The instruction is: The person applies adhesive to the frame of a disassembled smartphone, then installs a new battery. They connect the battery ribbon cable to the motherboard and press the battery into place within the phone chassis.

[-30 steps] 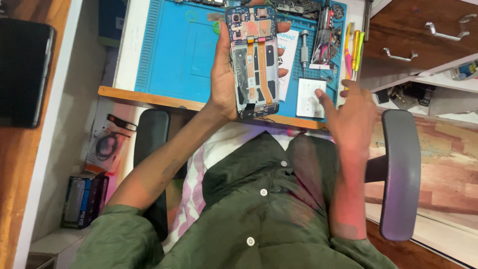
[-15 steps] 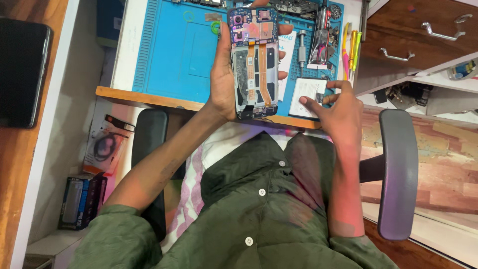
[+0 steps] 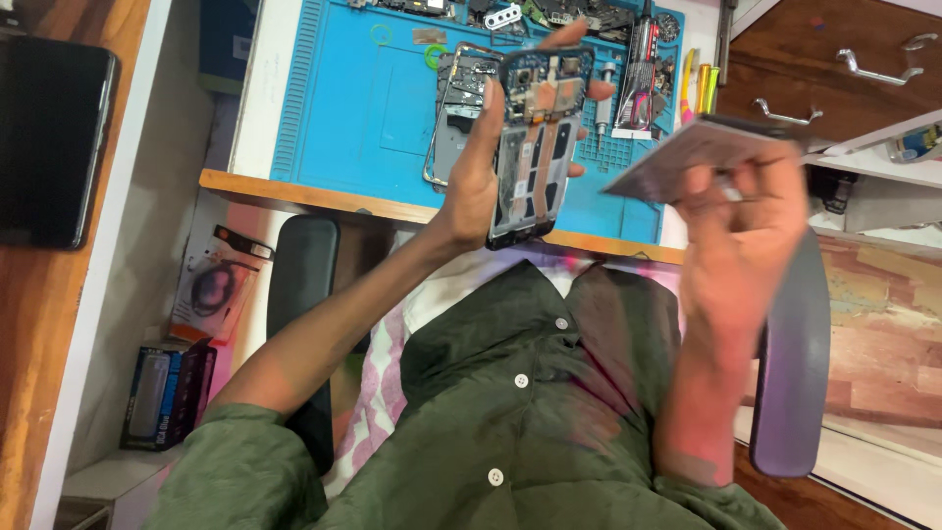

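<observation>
My left hand is shut on an opened phone, which has no back cover, so its boards and flat cables show. It holds the phone upright above the front edge of a blue work mat. My right hand is raised to the right of the phone and grips a thin, flat grey-white sheet. The sheet is blurred and tilted. A second phone frame lies on the mat behind my left hand.
Small phone parts and tools line the back of the mat, with yellow and green handled tools to the right. Wooden drawers stand at the right. A black slab lies on the left. Chair armrests flank me.
My right hand took the pale sheet from the mat's front right corner and lifted it up. My left hand kept hold of the phone and brought it nearer.
</observation>
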